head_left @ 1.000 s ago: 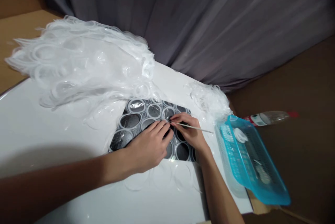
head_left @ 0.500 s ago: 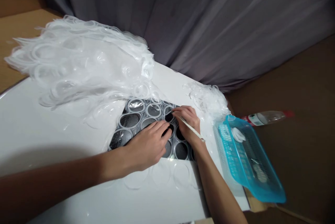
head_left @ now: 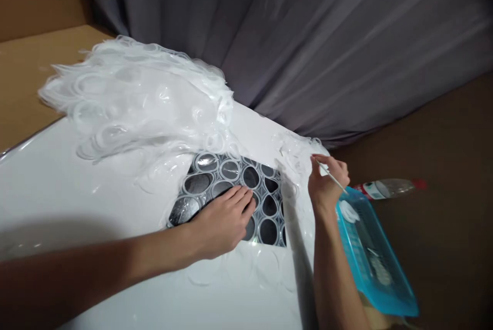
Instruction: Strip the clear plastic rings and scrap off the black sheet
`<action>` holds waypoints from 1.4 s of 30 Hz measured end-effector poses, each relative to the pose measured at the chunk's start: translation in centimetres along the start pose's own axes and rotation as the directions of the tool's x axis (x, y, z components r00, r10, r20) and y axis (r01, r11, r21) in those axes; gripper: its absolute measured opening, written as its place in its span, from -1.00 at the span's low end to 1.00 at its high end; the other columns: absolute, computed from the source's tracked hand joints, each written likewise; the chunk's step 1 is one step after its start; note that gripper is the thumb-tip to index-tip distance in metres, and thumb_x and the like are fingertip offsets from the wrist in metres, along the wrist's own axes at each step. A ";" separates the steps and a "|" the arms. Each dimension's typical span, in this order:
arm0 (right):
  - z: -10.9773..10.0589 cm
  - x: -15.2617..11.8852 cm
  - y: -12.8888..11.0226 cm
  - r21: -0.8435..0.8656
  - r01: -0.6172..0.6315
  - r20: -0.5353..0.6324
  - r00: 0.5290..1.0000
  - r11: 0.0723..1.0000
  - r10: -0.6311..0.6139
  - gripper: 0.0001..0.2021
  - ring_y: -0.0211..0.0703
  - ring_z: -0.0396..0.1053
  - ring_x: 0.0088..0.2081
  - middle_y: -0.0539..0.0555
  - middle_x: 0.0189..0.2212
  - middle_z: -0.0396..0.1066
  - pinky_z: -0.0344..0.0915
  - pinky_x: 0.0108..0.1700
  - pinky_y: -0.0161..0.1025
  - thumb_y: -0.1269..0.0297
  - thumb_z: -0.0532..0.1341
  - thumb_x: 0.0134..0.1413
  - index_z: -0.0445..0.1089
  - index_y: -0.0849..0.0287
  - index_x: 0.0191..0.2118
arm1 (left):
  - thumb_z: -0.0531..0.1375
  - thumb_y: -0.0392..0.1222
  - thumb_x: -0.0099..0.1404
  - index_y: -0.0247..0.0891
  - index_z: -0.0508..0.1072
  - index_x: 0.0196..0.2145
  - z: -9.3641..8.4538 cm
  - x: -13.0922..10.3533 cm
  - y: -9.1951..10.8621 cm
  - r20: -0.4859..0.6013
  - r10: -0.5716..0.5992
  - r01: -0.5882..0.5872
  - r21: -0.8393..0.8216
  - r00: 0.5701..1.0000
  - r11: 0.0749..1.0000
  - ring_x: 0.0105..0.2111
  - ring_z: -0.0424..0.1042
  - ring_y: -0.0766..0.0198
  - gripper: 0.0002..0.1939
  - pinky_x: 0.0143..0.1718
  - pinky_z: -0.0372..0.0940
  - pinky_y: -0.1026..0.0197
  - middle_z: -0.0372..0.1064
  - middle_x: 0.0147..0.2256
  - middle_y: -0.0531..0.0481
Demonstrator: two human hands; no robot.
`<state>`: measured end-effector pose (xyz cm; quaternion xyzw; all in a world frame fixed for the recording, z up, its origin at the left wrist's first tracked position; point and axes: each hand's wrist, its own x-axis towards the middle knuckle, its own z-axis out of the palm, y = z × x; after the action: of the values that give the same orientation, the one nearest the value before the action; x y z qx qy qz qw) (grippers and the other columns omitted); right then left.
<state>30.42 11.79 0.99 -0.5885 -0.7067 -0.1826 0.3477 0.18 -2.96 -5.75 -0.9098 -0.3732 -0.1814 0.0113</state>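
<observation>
My left hand (head_left: 225,222) lies with its fingers stretched out on a clear plastic sheet with ring shapes, over a dark panel (head_left: 268,230). Several oval outlines there frame black areas. To the right of the panel, my right hand (head_left: 327,181) pinches a thin white stick-like tool (head_left: 332,176), which slants down to the right. That hand is over the edge of a small heap of clear plastic scraps (head_left: 295,152). Whether a scrap is also between its fingers cannot be made out.
A large pile of clear plastic sheets with ring shapes (head_left: 154,93) covers the back left of the white table (head_left: 127,191). On the right stand a blue plastic basket (head_left: 400,289) with small white items inside and a clear bottle (head_left: 389,188) with a red cap. A grey curtain (head_left: 292,37) hangs behind.
My right hand has moved right with the white tool, from the dark panel to the small scrap heap. My left hand stays on the sheet. The view has shifted slightly.
</observation>
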 end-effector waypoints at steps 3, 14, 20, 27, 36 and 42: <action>-0.1 -1.2 1.0 -0.090 0.067 0.263 0.964 0.994 -0.041 -0.78 0.21 0.48 -0.11 0.25 -0.19 0.67 0.31 0.05 0.12 0.17 0.26 0.36 0.61 0.10 -0.26 | 0.15 -0.09 0.61 -0.46 0.42 0.39 -1.0 0.1 0.1 -0.016 0.008 -0.007 0.062 1.000 0.998 0.45 0.30 -0.15 -0.46 0.49 0.13 -0.13 0.32 0.45 -0.33; -0.3 -3.2 -11.3 0.685 -0.375 0.579 0.801 0.624 -0.154 -0.79 0.07 0.65 -0.07 0.16 -0.11 0.71 0.53 0.03 0.01 0.07 0.42 0.37 0.67 0.08 -0.22 | 0.00 -0.20 0.67 -0.37 0.42 0.39 -3.5 -4.2 -3.7 -0.035 -0.100 0.102 0.050 0.994 0.994 0.40 0.35 -0.10 -0.52 0.41 0.22 -0.16 0.40 0.38 -0.30; 2.2 -4.7 -14.4 0.716 -0.452 0.650 0.709 0.532 -0.272 -0.82 0.03 0.64 -0.07 0.11 -0.13 0.70 0.56 0.09 0.01 0.10 0.42 0.38 0.65 0.06 -0.23 | 0.04 -0.19 0.65 -0.40 0.39 0.42 -2.6 -4.9 -3.6 -0.027 -0.092 0.093 0.023 0.995 0.995 0.48 0.25 -0.15 -0.50 0.50 0.12 -0.19 0.32 0.44 -0.32; 2.7 -5.5 -14.2 0.708 -0.474 0.662 0.703 0.523 -0.258 -0.84 0.03 0.63 -0.06 0.11 -0.14 0.68 0.53 0.13 0.00 0.11 0.43 0.37 0.66 0.06 -0.22 | 0.05 -0.18 0.64 -0.35 0.29 0.48 -2.6 -5.0 -3.9 -0.027 -0.121 0.119 -0.078 0.992 0.990 0.50 0.22 -0.11 -0.45 0.51 0.10 -0.17 0.30 0.45 -0.30; 2.5 -5.6 -14.3 0.731 -0.376 0.614 0.726 0.570 -0.308 -0.84 0.03 0.62 -0.04 0.11 -0.12 0.67 0.52 0.11 0.03 0.13 0.40 0.43 0.63 0.04 -0.21 | 0.04 -0.20 0.63 -0.38 0.29 0.47 -2.6 -4.9 -3.9 -0.011 -0.125 0.124 -0.093 0.992 0.988 0.48 0.24 -0.12 -0.45 0.49 0.14 -0.18 0.32 0.43 -0.32; 2.3 -6.3 -14.2 0.705 0.109 0.449 0.696 0.700 -0.561 -0.82 0.07 0.54 0.01 0.14 -0.01 0.65 0.45 0.13 0.12 0.31 0.20 0.58 0.57 0.01 -0.07 | 0.00 -0.18 0.68 -0.32 0.42 0.36 -3.0 -4.5 -3.9 -0.009 -0.199 0.193 -0.205 0.980 0.959 0.41 0.34 -0.03 -0.56 0.44 0.26 -0.12 0.40 0.37 -0.24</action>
<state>16.58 5.45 -2.93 -0.3125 -0.8997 0.2104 0.2207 -6.46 -3.66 -4.92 -0.8618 -0.4409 -0.2324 -0.0943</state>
